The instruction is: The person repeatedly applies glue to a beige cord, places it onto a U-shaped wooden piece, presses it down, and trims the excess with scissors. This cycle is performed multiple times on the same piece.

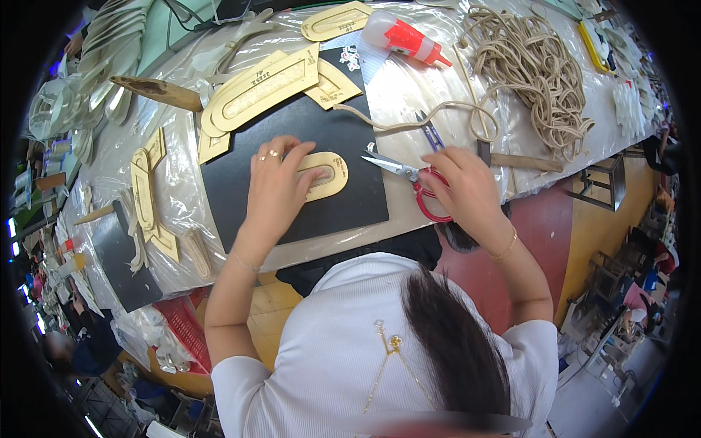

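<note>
My left hand (280, 171) rests on a small cream oval template (336, 175) with a slot in its middle. The thumb lies across the slot and the other fingers curl at the template's left end. Beneath it is a black board (358, 204). To the right, my right hand (464, 186) closes at the red handles of a pair of scissors (431, 208); their blades point left, parted, over the board's edge. Part of the handles is hidden under my fingers. Just beyond lies a dark blue pair of small scissors (432, 135).
Larger cream templates (266, 87) overlap at the board's far edge. A red-labelled glue bottle (409, 42) lies beyond them. Heaped beige cord (522, 66) fills the far right, near a wooden-handled hammer (526, 162). A pointed wooden stick (157, 91) and more templates (144, 193) are left.
</note>
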A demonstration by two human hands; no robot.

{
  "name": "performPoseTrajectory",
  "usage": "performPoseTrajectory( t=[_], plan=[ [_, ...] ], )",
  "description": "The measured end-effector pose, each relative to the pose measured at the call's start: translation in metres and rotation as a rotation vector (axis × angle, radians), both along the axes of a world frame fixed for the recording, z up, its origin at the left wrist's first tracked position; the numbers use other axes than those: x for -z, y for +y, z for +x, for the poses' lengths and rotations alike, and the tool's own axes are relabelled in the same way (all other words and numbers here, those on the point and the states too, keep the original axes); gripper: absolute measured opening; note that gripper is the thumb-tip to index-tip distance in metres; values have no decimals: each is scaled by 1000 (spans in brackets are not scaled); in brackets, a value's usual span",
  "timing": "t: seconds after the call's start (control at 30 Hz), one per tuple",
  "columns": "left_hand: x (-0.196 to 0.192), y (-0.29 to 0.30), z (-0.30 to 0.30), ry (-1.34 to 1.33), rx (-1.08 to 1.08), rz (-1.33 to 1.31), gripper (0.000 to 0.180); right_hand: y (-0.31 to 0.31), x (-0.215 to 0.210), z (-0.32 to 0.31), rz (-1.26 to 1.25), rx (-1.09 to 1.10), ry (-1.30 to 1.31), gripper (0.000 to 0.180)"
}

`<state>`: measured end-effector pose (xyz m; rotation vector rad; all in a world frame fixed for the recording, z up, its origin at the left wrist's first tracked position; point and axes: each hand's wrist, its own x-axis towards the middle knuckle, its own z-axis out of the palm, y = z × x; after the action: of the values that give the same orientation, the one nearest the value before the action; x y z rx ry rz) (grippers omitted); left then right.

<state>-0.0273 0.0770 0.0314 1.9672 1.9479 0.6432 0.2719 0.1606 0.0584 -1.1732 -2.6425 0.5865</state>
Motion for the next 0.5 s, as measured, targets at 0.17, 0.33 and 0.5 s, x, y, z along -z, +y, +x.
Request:
performPoseTrajectory(
  t=[0.17, 0.33, 0.5],
  plan=[
    [16, -49, 13, 116, -98, 93, 38, 49, 35, -81, 263, -35, 308, 22],
    [31, -85, 21, 133, -96, 92, 48, 50, 48, -117, 71, -195, 351, 14],
    [38, -98, 24, 83, -147, 118, 60, 44, 35, -117, 176, -287, 328, 27]
  ],
)
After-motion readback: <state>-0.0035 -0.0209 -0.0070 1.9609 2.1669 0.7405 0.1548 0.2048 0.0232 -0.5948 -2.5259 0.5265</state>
